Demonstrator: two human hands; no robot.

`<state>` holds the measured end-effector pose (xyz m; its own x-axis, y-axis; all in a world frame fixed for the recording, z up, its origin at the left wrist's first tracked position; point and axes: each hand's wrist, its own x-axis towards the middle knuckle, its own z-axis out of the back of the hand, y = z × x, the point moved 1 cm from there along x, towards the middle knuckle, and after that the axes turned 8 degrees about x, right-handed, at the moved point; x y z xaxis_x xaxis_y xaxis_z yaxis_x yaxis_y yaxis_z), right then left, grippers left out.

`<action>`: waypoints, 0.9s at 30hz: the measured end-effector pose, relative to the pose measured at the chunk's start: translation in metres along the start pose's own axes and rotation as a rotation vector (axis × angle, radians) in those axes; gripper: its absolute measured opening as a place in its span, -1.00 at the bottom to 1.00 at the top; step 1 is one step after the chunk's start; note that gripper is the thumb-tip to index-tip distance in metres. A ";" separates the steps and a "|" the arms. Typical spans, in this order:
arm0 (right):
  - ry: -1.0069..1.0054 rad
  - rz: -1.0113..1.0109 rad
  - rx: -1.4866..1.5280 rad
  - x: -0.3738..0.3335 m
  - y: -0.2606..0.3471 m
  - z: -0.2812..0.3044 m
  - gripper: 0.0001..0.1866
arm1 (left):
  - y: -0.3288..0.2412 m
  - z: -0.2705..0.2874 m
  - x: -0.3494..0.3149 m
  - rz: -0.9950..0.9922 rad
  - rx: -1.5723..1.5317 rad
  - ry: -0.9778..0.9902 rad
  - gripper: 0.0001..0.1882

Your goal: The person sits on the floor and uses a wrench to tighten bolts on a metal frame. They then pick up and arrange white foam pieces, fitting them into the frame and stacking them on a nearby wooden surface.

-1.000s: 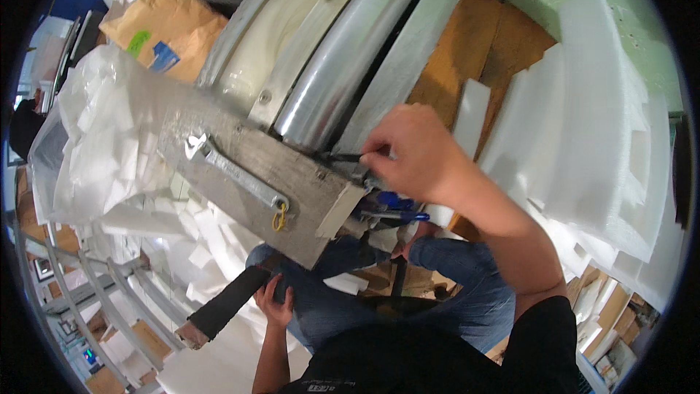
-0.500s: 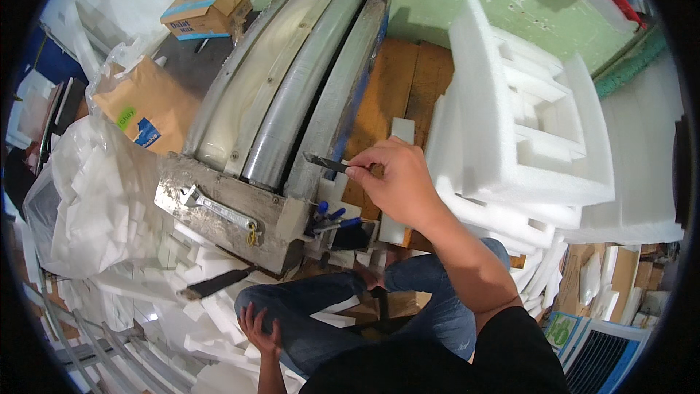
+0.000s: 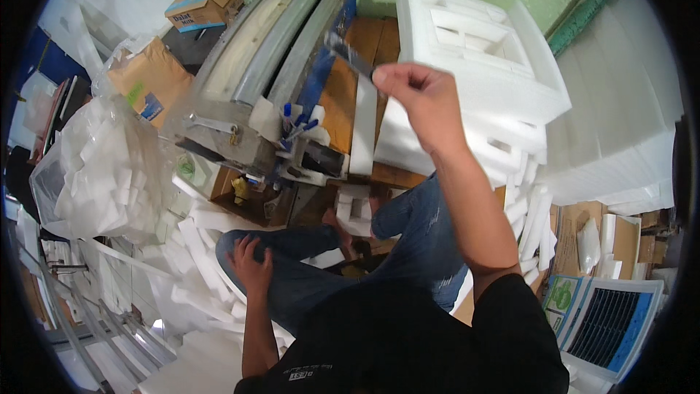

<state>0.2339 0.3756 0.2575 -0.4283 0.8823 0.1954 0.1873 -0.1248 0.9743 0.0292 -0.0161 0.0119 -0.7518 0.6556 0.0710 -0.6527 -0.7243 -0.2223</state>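
Blade [image 3: 350,56] pinched in raised right hand [image 3: 421,95], left hand [image 3: 250,266] on knee.

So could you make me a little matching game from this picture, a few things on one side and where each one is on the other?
Things:
1. right hand
2. left hand
3. clear bag of foam scraps
4. cardboard box

Places:
a. resting on the person's jeans
b. far end, beside the metal machine
c. raised, pinching a thin dark tool
d. at the person's left

Pairs: 1-c, 2-a, 3-d, 4-b
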 end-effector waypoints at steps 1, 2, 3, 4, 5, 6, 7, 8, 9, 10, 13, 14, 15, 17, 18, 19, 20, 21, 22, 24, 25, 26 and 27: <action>-0.001 0.043 0.005 0.003 0.006 0.004 -0.75 | -0.019 -0.002 0.005 -0.039 -0.274 0.081 -0.56; 0.002 0.079 0.011 0.008 0.010 0.007 -0.75 | -0.040 -0.005 0.008 -0.069 -0.545 0.165 -0.55; 0.019 0.054 -0.005 0.014 0.017 0.012 -0.71 | -0.076 0.000 0.011 -0.107 -0.662 0.308 -0.54; 0.035 0.083 0.021 0.019 0.026 0.012 -0.69 | -0.116 0.002 0.016 -0.146 -0.778 0.450 -0.52; 0.044 0.120 -0.022 0.031 0.027 0.017 -0.68 | -0.144 -0.015 0.021 -0.228 -1.007 0.509 -0.49; 0.049 0.159 -0.065 0.046 0.024 0.023 -0.67 | -0.172 -0.034 0.030 -0.315 -1.237 0.567 -0.46; 0.075 0.196 -0.096 0.066 0.015 0.022 -0.67 | -0.201 -0.035 0.047 -0.279 -1.272 0.647 -0.42; 0.083 0.231 -0.139 0.086 0.007 0.026 -0.68 | -0.234 -0.037 0.068 -0.254 -1.310 0.745 -0.39; 0.099 0.265 -0.177 0.101 0.001 0.027 -0.68 | -0.261 -0.055 0.089 -0.289 -1.354 0.698 -0.36; 0.126 0.217 -0.211 0.114 -0.003 0.026 -0.71 | -0.285 -0.075 0.116 -0.326 -1.402 0.642 -0.34; 0.158 0.062 -0.429 0.149 0.010 0.019 -0.75 | -0.350 -0.091 0.190 -0.188 -1.245 0.664 -0.24; 0.174 0.010 -0.482 0.162 0.014 0.018 -0.76 | -0.367 -0.100 0.206 -0.096 -1.238 0.762 -0.21; 0.193 -0.053 -0.531 0.177 0.009 0.019 -0.77 | -0.380 -0.114 0.217 0.009 -1.224 0.865 -0.18; 0.205 -0.063 -0.675 0.201 0.000 0.021 -0.79 | -0.398 -0.132 0.222 -0.093 -1.231 0.896 -0.15; 0.213 -0.020 -0.755 0.208 -0.006 0.022 -0.79 | -0.401 -0.139 0.215 -0.126 -1.231 0.916 -0.14; 0.231 -0.051 -0.765 0.221 -0.017 0.028 -0.80 | -0.406 -0.143 0.204 -0.174 -1.198 0.901 -0.12; 0.287 -0.073 -0.753 0.237 -0.030 0.023 -0.80 | -0.403 -0.141 0.195 -0.193 -1.158 0.851 -0.11; 0.304 -0.181 -0.691 0.259 -0.048 0.037 -0.80 | -0.409 -0.147 0.184 -0.194 -1.123 0.857 -0.08; 0.315 -0.281 -0.630 0.275 -0.059 0.042 -0.80 | -0.413 -0.152 0.172 -0.203 -1.091 0.857 -0.05; 0.324 -0.320 -0.651 0.285 -0.062 0.030 -0.79 | -0.427 -0.155 0.157 -0.217 -1.051 0.875 0.00; 0.346 -0.292 -0.706 0.286 -0.067 0.036 -0.73 | -0.436 -0.154 0.149 -0.227 -1.051 0.914 0.02; 0.375 -0.263 -0.756 0.286 -0.069 0.039 -0.65 | -0.443 -0.152 0.142 -0.234 -1.049 0.949 0.05; 0.368 -0.207 -0.739 0.288 -0.066 0.036 -0.67 | -0.449 -0.149 0.140 -0.247 -1.048 0.972 0.11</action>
<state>0.1299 0.6543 0.2452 -0.6746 0.7319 -0.0954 -0.4966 -0.3544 0.7923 0.2304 0.4326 -0.0231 0.0058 0.9297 -0.3683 -0.0663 -0.3672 -0.9278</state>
